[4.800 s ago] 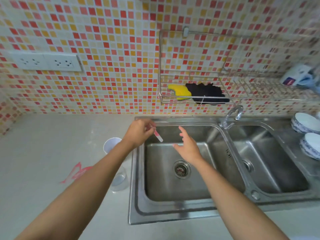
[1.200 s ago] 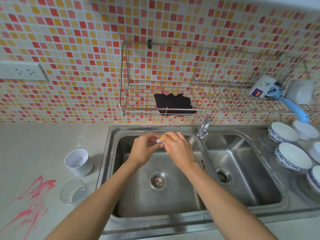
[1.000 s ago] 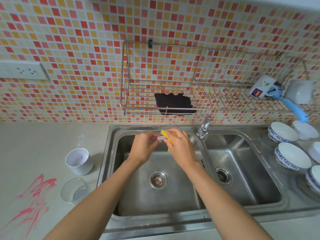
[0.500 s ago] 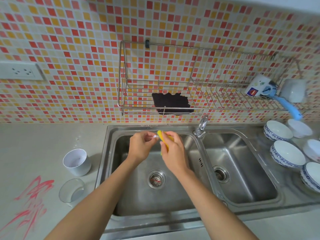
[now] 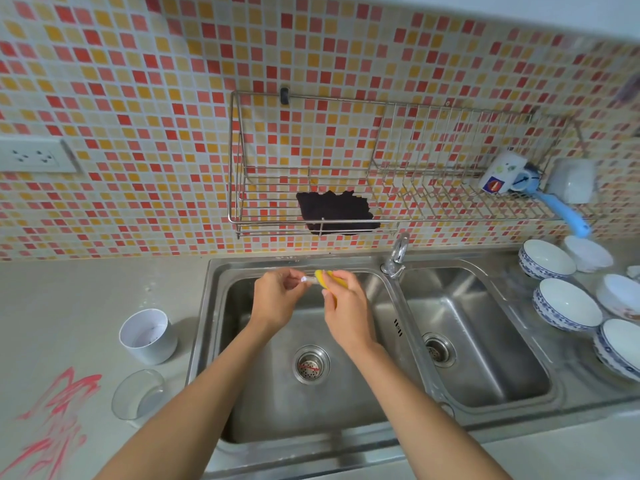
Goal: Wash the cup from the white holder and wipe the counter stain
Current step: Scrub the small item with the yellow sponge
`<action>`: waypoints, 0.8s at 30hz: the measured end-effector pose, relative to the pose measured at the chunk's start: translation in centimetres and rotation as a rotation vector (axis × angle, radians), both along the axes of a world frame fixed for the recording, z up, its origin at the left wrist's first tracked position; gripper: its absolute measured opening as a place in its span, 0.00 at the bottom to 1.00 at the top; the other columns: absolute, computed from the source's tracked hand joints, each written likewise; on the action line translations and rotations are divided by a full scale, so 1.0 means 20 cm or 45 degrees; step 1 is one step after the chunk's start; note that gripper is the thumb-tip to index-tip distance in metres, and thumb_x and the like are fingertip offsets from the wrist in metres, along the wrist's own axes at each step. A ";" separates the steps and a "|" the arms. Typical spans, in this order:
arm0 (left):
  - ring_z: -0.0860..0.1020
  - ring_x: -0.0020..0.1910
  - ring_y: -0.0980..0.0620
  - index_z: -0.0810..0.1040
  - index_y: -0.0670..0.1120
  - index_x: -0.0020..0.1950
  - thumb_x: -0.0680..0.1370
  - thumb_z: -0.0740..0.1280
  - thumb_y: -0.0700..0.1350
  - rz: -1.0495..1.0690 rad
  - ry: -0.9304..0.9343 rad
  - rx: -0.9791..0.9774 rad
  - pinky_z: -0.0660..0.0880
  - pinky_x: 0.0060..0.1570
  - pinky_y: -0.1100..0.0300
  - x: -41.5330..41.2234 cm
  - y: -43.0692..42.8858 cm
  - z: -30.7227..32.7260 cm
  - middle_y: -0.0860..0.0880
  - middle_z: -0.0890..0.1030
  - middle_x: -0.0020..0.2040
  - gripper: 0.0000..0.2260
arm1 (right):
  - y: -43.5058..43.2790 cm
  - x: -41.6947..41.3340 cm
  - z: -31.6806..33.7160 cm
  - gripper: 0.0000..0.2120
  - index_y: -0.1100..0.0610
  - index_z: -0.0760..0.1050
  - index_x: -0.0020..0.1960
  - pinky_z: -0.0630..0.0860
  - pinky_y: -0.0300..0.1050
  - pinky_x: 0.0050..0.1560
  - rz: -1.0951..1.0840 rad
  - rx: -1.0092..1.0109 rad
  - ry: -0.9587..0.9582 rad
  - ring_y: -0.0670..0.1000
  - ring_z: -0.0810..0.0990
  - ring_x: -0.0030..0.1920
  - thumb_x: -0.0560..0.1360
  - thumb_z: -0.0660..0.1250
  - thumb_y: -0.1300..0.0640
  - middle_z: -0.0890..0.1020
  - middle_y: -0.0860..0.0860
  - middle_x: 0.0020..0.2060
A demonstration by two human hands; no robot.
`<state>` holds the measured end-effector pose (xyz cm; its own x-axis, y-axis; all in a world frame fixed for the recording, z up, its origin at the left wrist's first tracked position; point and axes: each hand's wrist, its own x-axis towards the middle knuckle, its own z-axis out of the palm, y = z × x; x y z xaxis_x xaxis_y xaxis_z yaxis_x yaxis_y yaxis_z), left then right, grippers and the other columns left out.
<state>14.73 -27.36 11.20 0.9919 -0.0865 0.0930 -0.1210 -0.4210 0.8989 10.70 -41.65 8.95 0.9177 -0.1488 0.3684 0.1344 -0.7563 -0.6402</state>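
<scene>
Over the left basin of the steel sink (image 5: 221, 341), my left hand (image 5: 277, 299) pinches a small pale stick-like item (image 5: 305, 279). My right hand (image 5: 346, 306) grips a yellow sponge (image 5: 325, 277) and presses it against that item's end. A white holder (image 5: 147, 336) stands upright on the counter left of the sink. A clear cup (image 5: 138, 394) stands just in front of it. A red smeared stain (image 5: 52, 420) marks the counter at the lower left.
A wire rack (image 5: 381, 216) on the tiled wall holds a black cloth (image 5: 336, 213), a mug (image 5: 502, 173) and a blue-handled brush (image 5: 564, 213). The tap (image 5: 398, 252) stands between the basins. Several blue-rimmed bowls (image 5: 564, 306) sit right of the sink.
The yellow sponge has left the wire rack and is now in my right hand. Over the last second both hands stay together above the left basin, with the sponge shifting slightly against the item.
</scene>
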 end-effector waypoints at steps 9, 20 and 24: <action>0.81 0.40 0.59 0.83 0.46 0.45 0.74 0.72 0.42 0.008 -0.071 0.047 0.70 0.38 0.75 0.01 0.02 0.01 0.54 0.84 0.39 0.01 | 0.01 0.00 0.01 0.20 0.48 0.75 0.65 0.77 0.43 0.57 0.032 0.012 0.001 0.34 0.74 0.52 0.77 0.62 0.64 0.73 0.46 0.60; 0.81 0.37 0.61 0.82 0.48 0.43 0.75 0.72 0.46 -0.010 -0.007 -0.008 0.71 0.38 0.68 0.05 0.02 0.05 0.55 0.84 0.37 0.03 | 0.01 0.02 0.06 0.19 0.50 0.75 0.66 0.71 0.33 0.57 0.077 -0.025 -0.036 0.35 0.72 0.53 0.77 0.64 0.63 0.74 0.46 0.61; 0.80 0.34 0.63 0.83 0.45 0.41 0.75 0.72 0.43 0.030 0.150 -0.245 0.73 0.40 0.69 0.03 -0.01 0.05 0.54 0.84 0.34 0.04 | -0.02 0.04 0.05 0.20 0.51 0.75 0.66 0.69 0.33 0.58 -0.016 -0.032 0.022 0.46 0.75 0.56 0.75 0.69 0.61 0.75 0.48 0.60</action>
<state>15.41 -27.56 12.16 0.9984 -0.0554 -0.0112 -0.0025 -0.2418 0.9703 11.58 -42.14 9.90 0.9219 -0.1516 0.3567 0.1139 -0.7737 -0.6232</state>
